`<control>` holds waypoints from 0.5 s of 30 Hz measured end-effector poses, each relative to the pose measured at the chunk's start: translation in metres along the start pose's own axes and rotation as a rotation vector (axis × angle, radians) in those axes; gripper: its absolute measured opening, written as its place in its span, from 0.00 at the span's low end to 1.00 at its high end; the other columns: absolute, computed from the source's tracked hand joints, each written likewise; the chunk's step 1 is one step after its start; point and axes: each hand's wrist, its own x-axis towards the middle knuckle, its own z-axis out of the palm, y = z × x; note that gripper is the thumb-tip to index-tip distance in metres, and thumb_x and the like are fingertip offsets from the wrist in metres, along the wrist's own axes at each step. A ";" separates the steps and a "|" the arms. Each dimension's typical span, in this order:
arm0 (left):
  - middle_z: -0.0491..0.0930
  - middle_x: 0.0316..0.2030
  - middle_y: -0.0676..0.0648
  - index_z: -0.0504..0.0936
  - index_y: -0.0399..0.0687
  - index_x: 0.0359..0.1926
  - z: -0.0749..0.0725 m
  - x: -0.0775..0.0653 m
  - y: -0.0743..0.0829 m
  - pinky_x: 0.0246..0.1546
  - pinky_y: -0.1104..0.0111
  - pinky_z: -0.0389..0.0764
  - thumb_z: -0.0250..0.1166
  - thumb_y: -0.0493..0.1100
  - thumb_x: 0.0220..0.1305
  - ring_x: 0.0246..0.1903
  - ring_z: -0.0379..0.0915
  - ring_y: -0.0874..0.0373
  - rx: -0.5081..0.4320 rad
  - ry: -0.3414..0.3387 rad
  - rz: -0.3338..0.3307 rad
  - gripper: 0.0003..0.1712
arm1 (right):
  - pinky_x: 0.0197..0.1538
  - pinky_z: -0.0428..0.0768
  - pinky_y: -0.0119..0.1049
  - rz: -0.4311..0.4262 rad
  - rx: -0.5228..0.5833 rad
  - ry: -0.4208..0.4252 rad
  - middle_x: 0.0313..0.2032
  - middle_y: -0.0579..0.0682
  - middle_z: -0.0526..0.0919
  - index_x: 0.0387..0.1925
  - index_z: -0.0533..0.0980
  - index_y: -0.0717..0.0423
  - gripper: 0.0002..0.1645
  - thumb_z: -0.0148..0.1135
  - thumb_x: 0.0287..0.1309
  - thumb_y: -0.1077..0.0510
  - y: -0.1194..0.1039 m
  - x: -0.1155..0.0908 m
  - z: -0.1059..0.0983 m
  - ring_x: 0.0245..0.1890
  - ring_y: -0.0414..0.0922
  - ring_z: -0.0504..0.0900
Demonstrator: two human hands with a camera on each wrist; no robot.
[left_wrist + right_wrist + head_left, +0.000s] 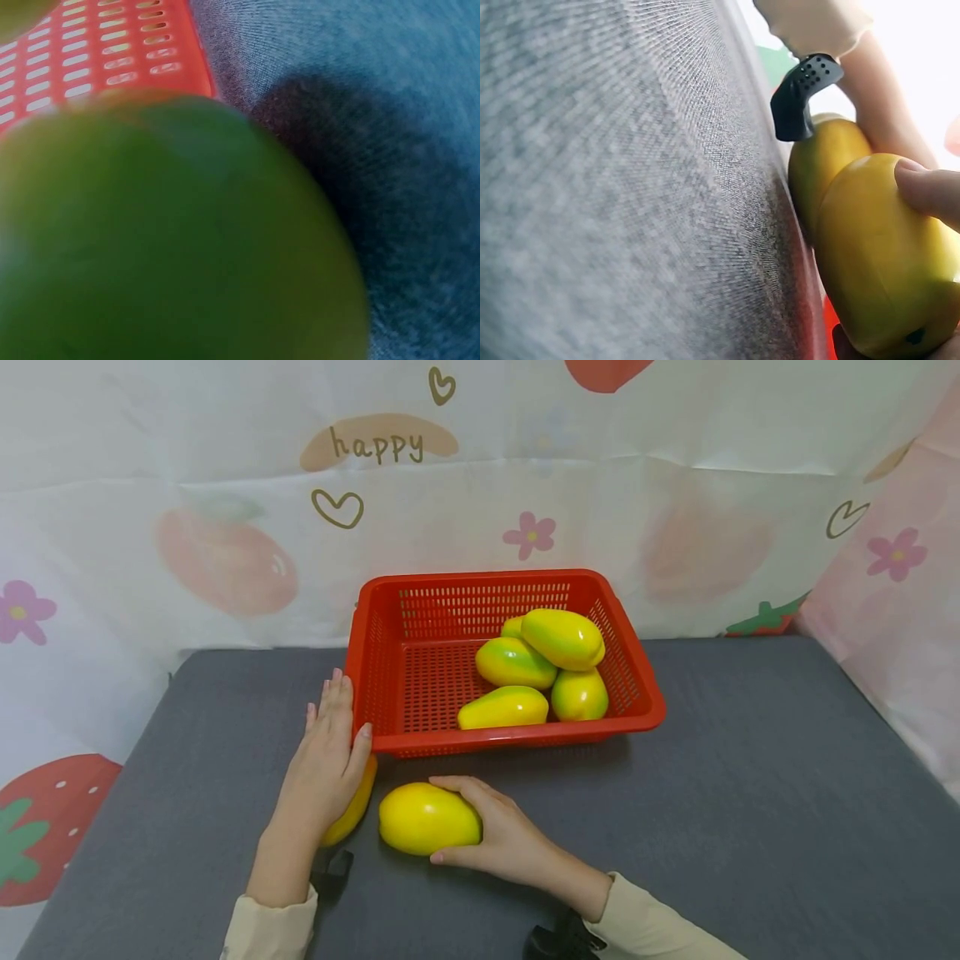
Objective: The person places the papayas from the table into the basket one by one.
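My right hand [506, 835] grips a yellow mango [420, 820] in front of the red basket, thumb on the near side and fingers on the far side. The thumb [934, 193] presses that mango in the right wrist view. My left hand [321, 768] lies with straight fingers along the left rim of the red plastic basket [517, 739]. A second mango [352, 810] lies on the table beside the left hand, partly hidden by it; a green mango side [172, 232] fills much of the left wrist view. Several yellow-green mangoes [516, 662] lie in the basket's right half.
The grey cloth-covered table [750, 793] extends to both sides of the basket. Behind it hangs a white printed curtain [465, 518] with hearts, flowers and fruit. A black wrist camera mount [558, 939] sits at the right sleeve.
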 end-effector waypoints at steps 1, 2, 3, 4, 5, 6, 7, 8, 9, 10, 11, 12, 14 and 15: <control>0.39 0.73 0.39 0.40 0.34 0.72 0.000 0.000 0.000 0.69 0.52 0.39 0.46 0.46 0.72 0.72 0.35 0.46 0.000 -0.002 -0.001 0.37 | 0.55 0.71 0.43 -0.001 -0.002 0.000 0.60 0.42 0.70 0.66 0.65 0.48 0.46 0.74 0.45 0.49 0.000 0.000 0.000 0.53 0.40 0.72; 0.38 0.73 0.39 0.40 0.34 0.72 0.000 0.000 0.000 0.69 0.52 0.39 0.46 0.46 0.72 0.72 0.35 0.46 0.000 -0.002 -0.001 0.37 | 0.55 0.71 0.43 -0.001 -0.002 0.001 0.60 0.42 0.70 0.66 0.65 0.48 0.46 0.74 0.45 0.49 -0.001 0.000 -0.001 0.53 0.40 0.72; 0.38 0.73 0.39 0.41 0.34 0.72 0.000 0.000 0.000 0.69 0.52 0.39 0.46 0.46 0.72 0.72 0.35 0.46 -0.001 -0.002 -0.001 0.37 | 0.55 0.71 0.43 -0.003 -0.003 0.001 0.60 0.42 0.70 0.66 0.65 0.48 0.46 0.74 0.45 0.49 -0.001 0.000 -0.001 0.53 0.40 0.72; 0.38 0.73 0.39 0.40 0.34 0.72 0.000 0.000 0.000 0.69 0.52 0.39 0.46 0.46 0.72 0.72 0.35 0.46 -0.001 -0.003 -0.002 0.37 | 0.55 0.71 0.43 -0.005 -0.003 0.002 0.60 0.42 0.70 0.66 0.64 0.48 0.46 0.74 0.45 0.49 -0.002 0.000 -0.001 0.53 0.40 0.72; 0.38 0.73 0.39 0.40 0.34 0.72 0.000 0.000 0.000 0.69 0.52 0.38 0.46 0.46 0.72 0.72 0.35 0.46 -0.001 -0.004 -0.002 0.37 | 0.55 0.71 0.43 -0.006 -0.003 0.003 0.60 0.42 0.70 0.66 0.64 0.48 0.46 0.74 0.45 0.49 -0.002 -0.001 -0.001 0.53 0.40 0.71; 0.38 0.73 0.39 0.40 0.34 0.72 0.000 0.000 0.000 0.69 0.52 0.38 0.46 0.46 0.72 0.72 0.35 0.46 -0.001 -0.005 -0.003 0.37 | 0.55 0.71 0.43 -0.009 -0.003 0.004 0.60 0.42 0.70 0.66 0.64 0.48 0.46 0.74 0.45 0.50 -0.002 -0.001 -0.002 0.53 0.41 0.71; 0.38 0.73 0.40 0.40 0.34 0.73 0.000 0.000 0.000 0.69 0.52 0.38 0.46 0.46 0.72 0.72 0.34 0.46 -0.002 -0.007 -0.005 0.38 | 0.55 0.72 0.43 -0.015 -0.003 0.006 0.60 0.43 0.70 0.66 0.64 0.49 0.46 0.74 0.45 0.50 -0.003 -0.001 -0.002 0.53 0.41 0.72; 0.38 0.73 0.40 0.40 0.34 0.73 0.000 0.000 0.000 0.69 0.52 0.38 0.46 0.46 0.72 0.72 0.35 0.46 -0.002 -0.007 -0.005 0.38 | 0.55 0.72 0.43 -0.018 -0.002 0.007 0.60 0.43 0.70 0.66 0.64 0.49 0.46 0.74 0.45 0.50 -0.003 -0.001 -0.002 0.53 0.41 0.71; 0.38 0.73 0.40 0.40 0.34 0.73 0.000 0.000 0.000 0.69 0.52 0.39 0.46 0.46 0.72 0.72 0.35 0.46 -0.002 -0.008 -0.006 0.38 | 0.55 0.72 0.43 -0.021 -0.001 0.008 0.60 0.43 0.70 0.66 0.64 0.49 0.46 0.74 0.45 0.50 -0.003 -0.001 -0.002 0.53 0.41 0.72; 0.38 0.73 0.40 0.40 0.35 0.73 0.000 0.000 0.001 0.69 0.52 0.39 0.46 0.46 0.72 0.72 0.35 0.46 -0.002 -0.008 -0.006 0.38 | 0.55 0.72 0.43 -0.024 -0.001 0.010 0.60 0.43 0.70 0.66 0.64 0.49 0.46 0.74 0.45 0.50 -0.004 -0.001 -0.002 0.53 0.41 0.72; 0.38 0.73 0.40 0.40 0.34 0.73 0.000 0.000 0.001 0.69 0.52 0.39 0.46 0.46 0.72 0.72 0.35 0.46 -0.003 -0.009 -0.007 0.38 | 0.55 0.72 0.43 -0.026 -0.001 0.011 0.60 0.43 0.70 0.66 0.64 0.49 0.46 0.74 0.45 0.50 -0.004 -0.001 -0.003 0.53 0.41 0.71; 0.38 0.73 0.40 0.40 0.35 0.73 0.000 0.000 0.001 0.69 0.52 0.39 0.46 0.46 0.72 0.72 0.35 0.46 -0.004 -0.010 -0.008 0.38 | 0.55 0.72 0.43 -0.028 -0.001 0.012 0.60 0.42 0.70 0.66 0.64 0.49 0.46 0.74 0.45 0.50 -0.004 -0.001 -0.003 0.53 0.41 0.71; 0.38 0.73 0.40 0.40 0.35 0.73 0.000 0.000 0.001 0.69 0.52 0.39 0.46 0.46 0.72 0.72 0.35 0.46 -0.006 -0.009 -0.009 0.37 | 0.55 0.72 0.42 -0.028 0.003 0.012 0.60 0.42 0.70 0.66 0.65 0.49 0.46 0.75 0.45 0.50 -0.005 -0.001 -0.003 0.53 0.40 0.71; 0.38 0.73 0.40 0.40 0.35 0.73 0.000 0.001 0.001 0.69 0.52 0.39 0.46 0.46 0.72 0.72 0.35 0.46 -0.007 -0.009 -0.010 0.38 | 0.55 0.72 0.42 -0.030 0.004 0.012 0.60 0.41 0.70 0.66 0.65 0.49 0.46 0.75 0.45 0.50 -0.005 -0.001 -0.003 0.53 0.40 0.71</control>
